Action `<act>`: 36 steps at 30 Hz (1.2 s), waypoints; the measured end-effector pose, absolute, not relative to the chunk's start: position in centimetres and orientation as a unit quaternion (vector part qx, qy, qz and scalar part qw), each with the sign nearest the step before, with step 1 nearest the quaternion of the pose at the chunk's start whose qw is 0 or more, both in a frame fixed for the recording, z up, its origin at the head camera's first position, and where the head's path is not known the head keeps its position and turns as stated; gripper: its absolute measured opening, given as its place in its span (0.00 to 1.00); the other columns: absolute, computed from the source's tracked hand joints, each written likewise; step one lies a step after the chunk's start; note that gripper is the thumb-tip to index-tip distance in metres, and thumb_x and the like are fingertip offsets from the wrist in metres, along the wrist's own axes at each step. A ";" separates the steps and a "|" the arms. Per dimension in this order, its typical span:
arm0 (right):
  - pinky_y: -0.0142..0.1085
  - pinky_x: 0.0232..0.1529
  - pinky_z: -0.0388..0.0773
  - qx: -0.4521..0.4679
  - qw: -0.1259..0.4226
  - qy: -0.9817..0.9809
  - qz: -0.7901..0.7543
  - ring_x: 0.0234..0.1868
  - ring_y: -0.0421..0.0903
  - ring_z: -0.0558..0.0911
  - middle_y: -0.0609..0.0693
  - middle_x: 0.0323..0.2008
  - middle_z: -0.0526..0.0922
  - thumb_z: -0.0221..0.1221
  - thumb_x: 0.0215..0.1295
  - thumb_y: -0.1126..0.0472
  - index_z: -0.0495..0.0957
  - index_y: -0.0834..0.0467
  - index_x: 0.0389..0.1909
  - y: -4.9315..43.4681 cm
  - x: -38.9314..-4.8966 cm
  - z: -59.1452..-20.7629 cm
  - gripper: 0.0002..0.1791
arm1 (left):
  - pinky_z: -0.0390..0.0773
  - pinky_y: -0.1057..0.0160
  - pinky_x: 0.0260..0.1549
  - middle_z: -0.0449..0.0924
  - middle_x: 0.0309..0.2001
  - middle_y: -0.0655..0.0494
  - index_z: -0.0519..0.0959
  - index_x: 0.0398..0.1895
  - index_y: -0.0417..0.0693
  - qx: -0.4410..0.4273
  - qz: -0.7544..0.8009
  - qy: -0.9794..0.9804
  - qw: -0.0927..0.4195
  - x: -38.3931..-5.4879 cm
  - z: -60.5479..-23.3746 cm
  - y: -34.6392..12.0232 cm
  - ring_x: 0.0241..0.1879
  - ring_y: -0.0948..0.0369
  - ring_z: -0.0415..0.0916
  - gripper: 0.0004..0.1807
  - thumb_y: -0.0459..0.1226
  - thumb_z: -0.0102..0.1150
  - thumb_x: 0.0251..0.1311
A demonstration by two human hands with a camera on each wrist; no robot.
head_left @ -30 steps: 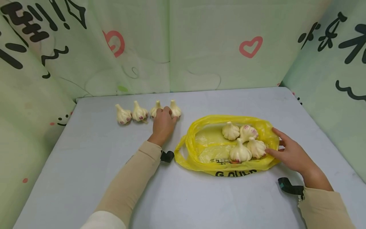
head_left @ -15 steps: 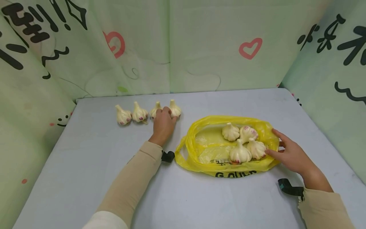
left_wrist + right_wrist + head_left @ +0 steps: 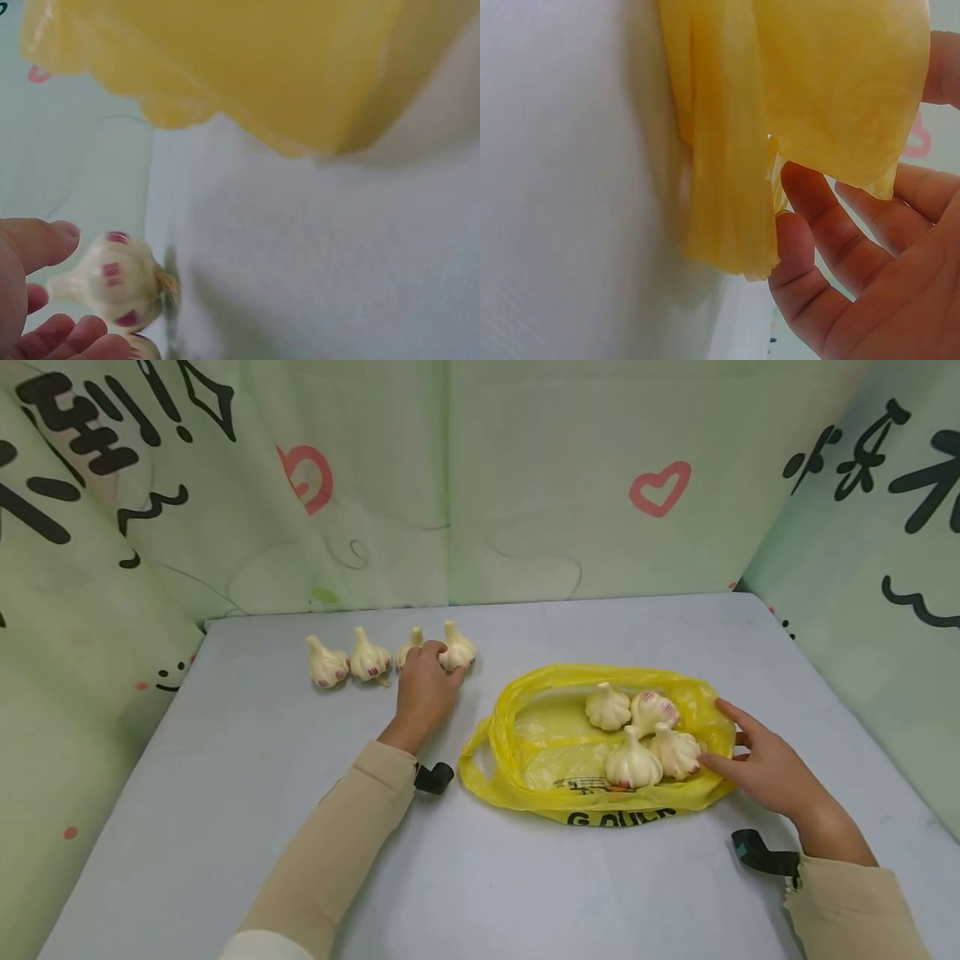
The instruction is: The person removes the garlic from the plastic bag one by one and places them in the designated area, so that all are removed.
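My left hand [image 3: 427, 689] is at the right end of a row of garlic bulbs, fingers and thumb loosely around the last garlic bulb [image 3: 457, 647]. In the left wrist view, a narrow gap shows between the thumb [image 3: 64, 231] and that bulb, and the fingertips lie below it. Behind the hand, another garlic bulb [image 3: 410, 647] is partly hidden. Two more bulbs stand farther left, the outer one [image 3: 327, 664] at the row's end. My right hand [image 3: 768, 768] holds the right rim of a yellow plastic bag [image 3: 555, 681], thumb toward the front. Several garlic bulbs [image 3: 632, 764] lie inside.
All of this is on a table with a pale cloth [image 3: 525, 893]. Printed green curtains [image 3: 525, 485] rise behind it and along both sides. A loose bag handle [image 3: 480, 772] lies toward the left hand. Black wrist cameras [image 3: 761, 856] sit by both sleeves.
The last bulb in the row has shifted very slightly left along with my left hand. My right hand and the bag stay as they were.
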State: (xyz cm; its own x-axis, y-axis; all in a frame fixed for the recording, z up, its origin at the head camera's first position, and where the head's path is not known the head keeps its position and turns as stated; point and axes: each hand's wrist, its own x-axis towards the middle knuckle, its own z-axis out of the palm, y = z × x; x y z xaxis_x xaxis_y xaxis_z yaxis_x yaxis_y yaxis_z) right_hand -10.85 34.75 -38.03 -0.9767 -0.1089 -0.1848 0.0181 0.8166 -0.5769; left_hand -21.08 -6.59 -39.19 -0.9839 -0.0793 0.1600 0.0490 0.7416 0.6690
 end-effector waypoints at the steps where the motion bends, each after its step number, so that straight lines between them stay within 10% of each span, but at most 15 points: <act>1: 0.58 0.46 0.79 -0.024 0.105 0.948 -0.301 0.54 0.73 0.73 0.80 0.67 0.57 0.59 0.72 0.48 0.40 0.67 0.78 34.8 -10.8 -38.0 0.50 | 0.77 0.51 0.47 0.76 0.52 0.38 0.76 0.59 0.35 0.004 -0.363 -0.928 0.088 -20.9 -39.0 -6.6 0.48 0.46 0.75 0.25 0.40 0.68 0.63; 21: 0.55 0.44 0.80 -0.020 0.106 0.948 -0.300 0.54 0.73 0.74 0.79 0.66 0.58 0.59 0.72 0.48 0.40 0.67 0.78 34.8 -10.7 -38.0 0.50 | 0.68 0.53 0.64 0.72 0.66 0.44 0.70 0.69 0.38 -0.171 -0.370 -0.911 0.060 -16.2 -34.4 -2.8 0.66 0.49 0.68 0.36 0.43 0.70 0.62; 36: 0.51 0.42 0.80 -0.020 0.106 0.947 -0.301 0.53 0.73 0.74 0.79 0.66 0.58 0.59 0.72 0.47 0.40 0.67 0.78 34.9 -10.8 -38.1 0.50 | 0.64 0.60 0.66 0.68 0.69 0.49 0.66 0.72 0.42 -0.226 -0.371 -0.899 -0.060 -13.7 -35.9 3.0 0.69 0.54 0.64 0.41 0.51 0.69 0.61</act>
